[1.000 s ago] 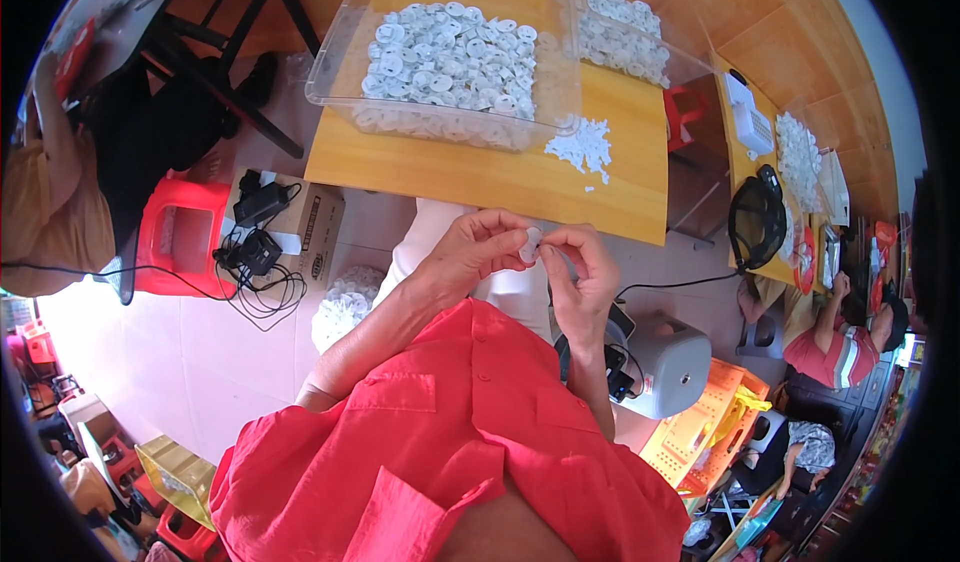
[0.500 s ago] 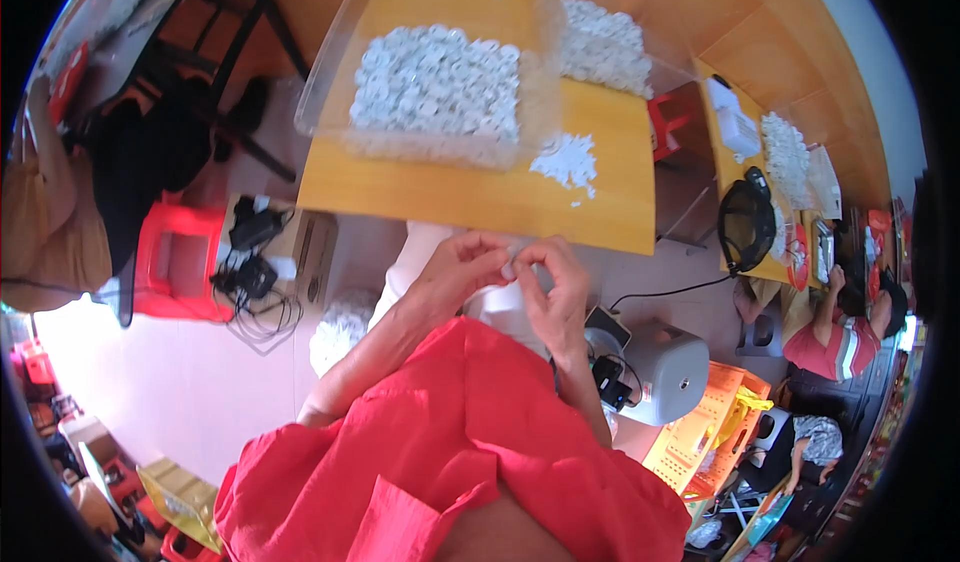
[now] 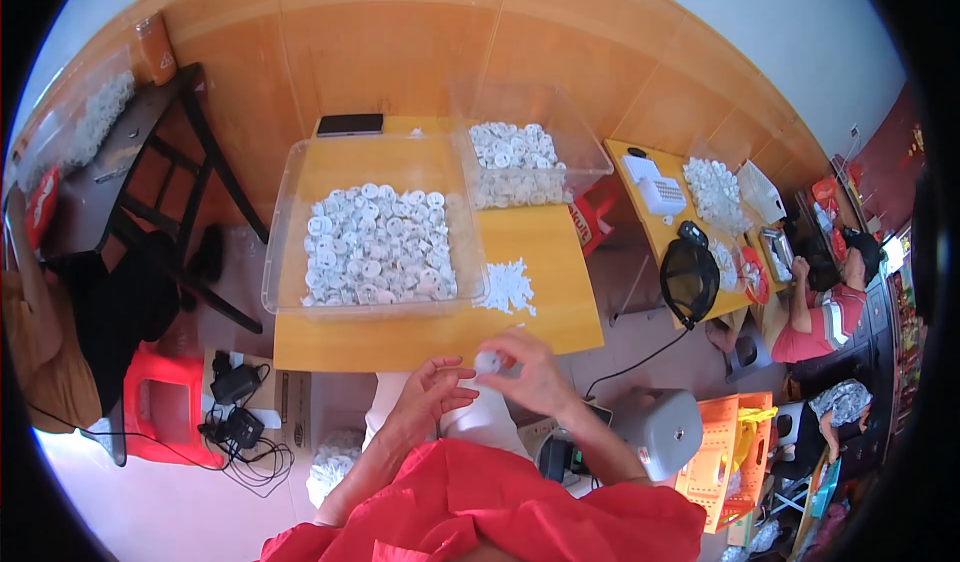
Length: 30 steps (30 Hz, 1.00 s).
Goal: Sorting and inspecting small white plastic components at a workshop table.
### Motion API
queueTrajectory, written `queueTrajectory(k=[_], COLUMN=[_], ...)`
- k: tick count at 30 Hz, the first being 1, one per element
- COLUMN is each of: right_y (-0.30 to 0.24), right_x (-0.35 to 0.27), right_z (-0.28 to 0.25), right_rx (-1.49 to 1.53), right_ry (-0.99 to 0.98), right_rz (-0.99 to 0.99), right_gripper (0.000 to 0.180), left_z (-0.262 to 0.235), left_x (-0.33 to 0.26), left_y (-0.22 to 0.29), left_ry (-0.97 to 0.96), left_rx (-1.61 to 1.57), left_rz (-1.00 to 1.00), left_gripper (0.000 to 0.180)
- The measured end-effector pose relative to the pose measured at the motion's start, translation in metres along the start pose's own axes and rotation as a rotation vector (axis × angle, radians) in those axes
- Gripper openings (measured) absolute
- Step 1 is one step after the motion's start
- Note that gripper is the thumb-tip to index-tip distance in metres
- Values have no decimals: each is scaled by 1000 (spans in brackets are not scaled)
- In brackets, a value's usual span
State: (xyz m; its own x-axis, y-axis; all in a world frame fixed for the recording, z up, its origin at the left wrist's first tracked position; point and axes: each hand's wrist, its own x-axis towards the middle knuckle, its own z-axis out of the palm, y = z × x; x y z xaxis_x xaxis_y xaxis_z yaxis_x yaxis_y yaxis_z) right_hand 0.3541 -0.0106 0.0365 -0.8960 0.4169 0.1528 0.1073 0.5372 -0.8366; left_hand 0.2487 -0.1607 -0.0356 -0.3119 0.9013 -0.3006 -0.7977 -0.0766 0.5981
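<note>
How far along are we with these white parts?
Done, it seems: two clear bins, the near bin and far bin, hold many white parts. In hand: the right hand grips one part, the left hand alongside. Left: a loose pile on the table.

The small white piece (image 3: 487,362) is half hidden by the right hand (image 3: 535,374).

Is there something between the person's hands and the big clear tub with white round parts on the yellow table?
Nothing visible. The right hand holds a white round part just short of the table edge, with the left hand beside it; only bare tabletop lies before the tub.
</note>
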Motion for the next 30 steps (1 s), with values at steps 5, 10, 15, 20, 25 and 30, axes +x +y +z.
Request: queueTrajectory(k=[5,10,15,20,25,30], right_y=[10,12,52,138,182,159], right_x=[96,172,114,36,2,3], right_z=[-71,-101,-55,-26,-4,2], right_rx=[-264,-363,-352,-180,-211,-371], right_ry=[175,634,493,561,758,741], right_rz=[-152,-372,-200,127,56,95], right_gripper=[28,41,23,15,16,14], left_z=[-8,-1,-10,-12,3,-21], left_x=[-5,-7,-17,-24,3,84], left_y=[10,20,46,111,176,204], left_ry=[-7,-38,-147,-293,-123,49], left_rx=[157,239,282,520,794,1461], left_rz=[-32,-32,26,44,226,238], left_gripper=[24,23,24,27,22,17])
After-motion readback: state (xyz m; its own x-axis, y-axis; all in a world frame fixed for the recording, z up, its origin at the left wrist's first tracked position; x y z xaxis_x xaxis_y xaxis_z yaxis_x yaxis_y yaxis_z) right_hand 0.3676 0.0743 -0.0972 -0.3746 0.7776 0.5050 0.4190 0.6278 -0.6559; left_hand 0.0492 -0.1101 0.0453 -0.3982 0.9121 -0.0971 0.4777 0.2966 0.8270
